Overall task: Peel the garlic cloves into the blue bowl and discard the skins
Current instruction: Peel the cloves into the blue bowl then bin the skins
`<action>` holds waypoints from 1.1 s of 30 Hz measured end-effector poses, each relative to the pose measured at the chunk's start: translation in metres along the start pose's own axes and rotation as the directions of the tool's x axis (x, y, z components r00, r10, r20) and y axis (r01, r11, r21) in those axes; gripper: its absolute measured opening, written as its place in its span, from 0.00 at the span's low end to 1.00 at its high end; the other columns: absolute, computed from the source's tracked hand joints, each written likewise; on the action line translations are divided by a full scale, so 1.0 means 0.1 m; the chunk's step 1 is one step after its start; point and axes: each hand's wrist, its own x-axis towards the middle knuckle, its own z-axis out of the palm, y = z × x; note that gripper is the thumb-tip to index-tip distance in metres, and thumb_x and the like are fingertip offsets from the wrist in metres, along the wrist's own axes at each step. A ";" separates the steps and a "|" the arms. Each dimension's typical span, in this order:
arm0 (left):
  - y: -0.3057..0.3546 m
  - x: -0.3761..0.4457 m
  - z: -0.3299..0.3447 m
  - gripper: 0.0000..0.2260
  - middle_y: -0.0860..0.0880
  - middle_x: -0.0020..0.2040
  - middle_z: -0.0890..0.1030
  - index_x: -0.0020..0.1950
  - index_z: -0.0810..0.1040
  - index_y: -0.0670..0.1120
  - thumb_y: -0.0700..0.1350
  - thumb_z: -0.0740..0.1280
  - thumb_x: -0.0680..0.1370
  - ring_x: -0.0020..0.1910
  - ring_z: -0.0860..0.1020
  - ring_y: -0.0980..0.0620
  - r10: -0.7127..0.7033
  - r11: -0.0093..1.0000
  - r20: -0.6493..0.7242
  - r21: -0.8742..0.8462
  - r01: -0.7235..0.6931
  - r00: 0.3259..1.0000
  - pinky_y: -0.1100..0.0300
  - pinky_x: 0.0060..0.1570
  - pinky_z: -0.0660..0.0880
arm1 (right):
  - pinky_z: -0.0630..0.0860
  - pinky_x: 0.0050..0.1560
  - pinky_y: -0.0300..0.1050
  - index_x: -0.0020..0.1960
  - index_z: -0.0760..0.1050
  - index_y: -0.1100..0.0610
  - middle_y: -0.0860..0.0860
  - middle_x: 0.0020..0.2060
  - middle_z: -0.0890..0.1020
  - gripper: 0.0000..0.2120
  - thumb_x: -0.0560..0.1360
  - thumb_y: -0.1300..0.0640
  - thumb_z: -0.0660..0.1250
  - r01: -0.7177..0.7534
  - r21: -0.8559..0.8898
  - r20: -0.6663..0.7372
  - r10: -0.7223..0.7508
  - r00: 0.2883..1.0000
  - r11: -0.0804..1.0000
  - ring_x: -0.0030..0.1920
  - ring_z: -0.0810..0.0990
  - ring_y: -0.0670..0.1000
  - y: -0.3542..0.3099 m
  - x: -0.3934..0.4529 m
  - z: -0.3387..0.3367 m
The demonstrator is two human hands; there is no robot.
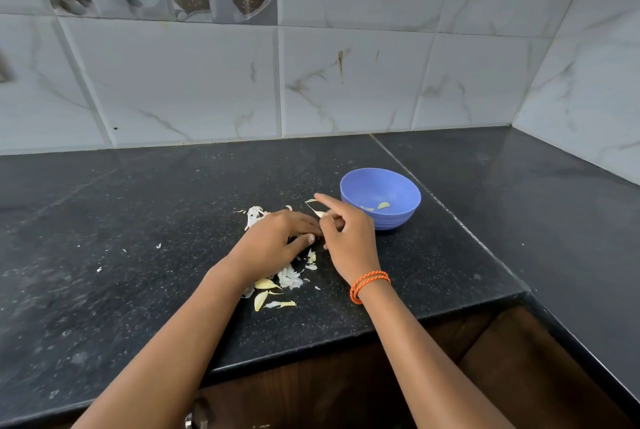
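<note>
Biggest worry here is the desk (138,221) itself: it's a dark speckled slab and the pale scraps are spreading across it, so when cleanup comes the tiny flecks out toward the left side are probably going to get missed. Next, the blue bowl (381,198) is sitting just beyond the right hand, back from the front edge and near the seam where the desk turns the corner, and it's light-looking plastic, so a careless knuckle could be nudging it or tipping it. It's only holding a couple of pale yellowish peeled bits in the bottom, so I'd guess the job is still early. Then the skins (289,278): a papery white and yellow heap is lying near the front edge between the two wrists, with another clump at the far side of the left hand, and a sleeve or forearm dragging through could be sweeping them off the edge onto the floor. The left hand (277,238) is curling its fingers down over something on the desk, I can't tell exactly what since it's hidden underneath. The right hand (346,238) is pinching the garlic clove (320,213) right where the two hands are meeting, index finger sticking out straight toward the bowl, with a strip of skin peeling off it. The clove looks small and slick, so it could be popping out of that pinch and skidding away.
</note>
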 end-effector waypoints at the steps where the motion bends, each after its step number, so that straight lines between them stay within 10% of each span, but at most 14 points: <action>1: 0.00 -0.01 -0.02 0.08 0.63 0.60 0.86 0.59 0.90 0.54 0.45 0.73 0.82 0.60 0.80 0.62 -0.026 0.999 0.002 -0.041 0.026 1.000 0.57 0.62 0.76 | 0.83 0.47 0.46 0.64 0.85 0.50 0.43 0.44 0.85 0.18 0.81 0.63 0.63 0.013 -0.008 0.024 -0.013 1.000 1.000 0.42 0.84 0.47 -0.01 0.00 0.00; 7: -0.09 -0.10 -0.16 0.12 0.59 0.37 0.85 0.39 0.86 0.54 0.54 0.74 0.81 0.39 0.83 0.56 -0.183 0.978 -0.145 -0.131 0.164 0.972 0.51 0.44 0.79 | 0.85 0.37 0.46 0.54 0.84 0.57 0.48 0.38 0.83 0.10 0.81 0.66 0.66 -0.067 0.105 0.040 0.063 0.997 0.992 0.36 0.85 0.48 -0.03 0.01 -0.02; 13: -0.04 -0.07 -0.15 0.02 0.60 0.48 0.82 0.53 0.84 0.57 0.50 0.74 0.82 0.53 0.77 0.57 -0.108 0.994 -0.371 -0.067 0.089 0.922 0.61 0.53 0.71 | 0.84 0.40 0.40 0.59 0.85 0.58 0.50 0.44 0.87 0.08 0.81 0.63 0.71 -0.052 0.155 0.083 0.039 0.996 0.987 0.41 0.87 0.46 -0.01 0.00 -0.02; 21: 0.01 -0.05 -0.11 0.03 0.59 0.45 0.85 0.48 0.87 0.53 0.48 0.75 0.82 0.48 0.81 0.55 -0.137 0.981 -0.304 -0.173 0.087 0.943 0.48 0.51 0.80 | 0.86 0.43 0.49 0.51 0.85 0.63 0.56 0.38 0.88 0.04 0.81 0.61 0.73 -0.081 0.354 0.054 0.066 0.996 0.932 0.38 0.88 0.56 0.01 0.02 -0.04; 33: 0.15 -0.02 -0.08 0.11 0.53 0.39 0.80 0.44 0.79 0.48 0.35 0.68 0.83 0.41 0.77 0.50 -0.167 0.952 -0.283 -0.295 0.080 0.945 0.58 0.44 0.72 | 0.79 0.34 0.43 0.55 0.85 0.66 0.55 0.35 0.82 0.09 0.84 0.61 0.69 -0.217 0.459 0.206 0.135 0.969 0.861 0.32 0.78 0.51 0.11 0.10 -0.02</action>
